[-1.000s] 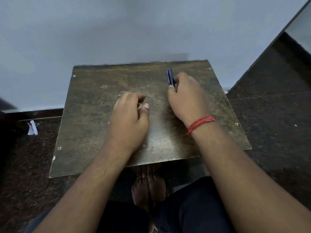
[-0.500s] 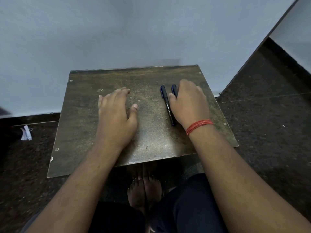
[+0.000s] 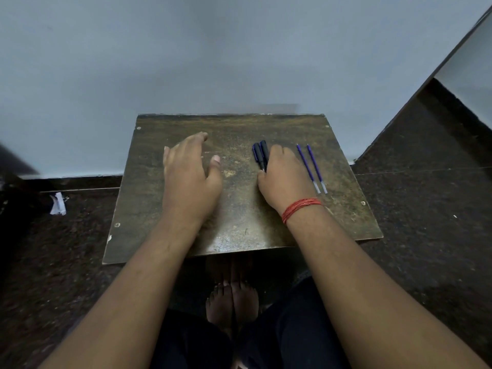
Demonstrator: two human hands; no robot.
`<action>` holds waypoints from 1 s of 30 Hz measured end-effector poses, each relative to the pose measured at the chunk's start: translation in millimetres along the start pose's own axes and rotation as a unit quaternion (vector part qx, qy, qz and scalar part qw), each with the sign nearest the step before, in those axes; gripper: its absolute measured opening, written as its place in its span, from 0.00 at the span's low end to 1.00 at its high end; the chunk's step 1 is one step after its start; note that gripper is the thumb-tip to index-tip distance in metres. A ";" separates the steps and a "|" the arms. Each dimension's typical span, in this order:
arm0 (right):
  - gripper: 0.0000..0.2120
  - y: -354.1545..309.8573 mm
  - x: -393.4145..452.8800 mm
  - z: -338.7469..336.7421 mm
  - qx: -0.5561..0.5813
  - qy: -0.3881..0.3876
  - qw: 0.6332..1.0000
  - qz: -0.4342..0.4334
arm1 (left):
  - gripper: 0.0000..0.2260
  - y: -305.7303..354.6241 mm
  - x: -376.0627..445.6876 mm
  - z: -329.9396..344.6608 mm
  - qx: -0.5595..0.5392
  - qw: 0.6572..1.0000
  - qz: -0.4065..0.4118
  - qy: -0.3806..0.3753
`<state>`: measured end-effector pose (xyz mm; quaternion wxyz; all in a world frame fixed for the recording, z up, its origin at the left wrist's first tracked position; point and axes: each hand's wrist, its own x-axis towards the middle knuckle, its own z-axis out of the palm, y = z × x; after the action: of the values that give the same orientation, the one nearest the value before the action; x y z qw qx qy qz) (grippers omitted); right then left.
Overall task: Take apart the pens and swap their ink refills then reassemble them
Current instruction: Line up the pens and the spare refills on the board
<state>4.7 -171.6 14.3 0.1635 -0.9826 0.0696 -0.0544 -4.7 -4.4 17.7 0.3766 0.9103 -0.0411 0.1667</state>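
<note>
Two refills (image 3: 311, 168) now lie uncovered; right hand (image 3: 286, 179) hides the pens' (image 3: 261, 155) lower ends.

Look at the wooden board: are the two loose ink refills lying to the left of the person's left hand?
No. The two ink refills lie side by side on the board, to the right of the right hand.

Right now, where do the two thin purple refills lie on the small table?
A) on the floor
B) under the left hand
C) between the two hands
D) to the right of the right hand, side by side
D: the two purple refills lie side by side on the table, right of the right hand.
</note>
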 end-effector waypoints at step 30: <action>0.19 58.9 2.3 -16.8 -0.005 0.074 0.991 0.116 | 0.22 -11.3 -11.4 9.1 0.115 0.992 0.016 -0.052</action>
<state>-2.3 -232.4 10.9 0.1587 -0.9620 0.1947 -0.1071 -10.6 -3.3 0.3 0.2635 0.9543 -0.0559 0.1293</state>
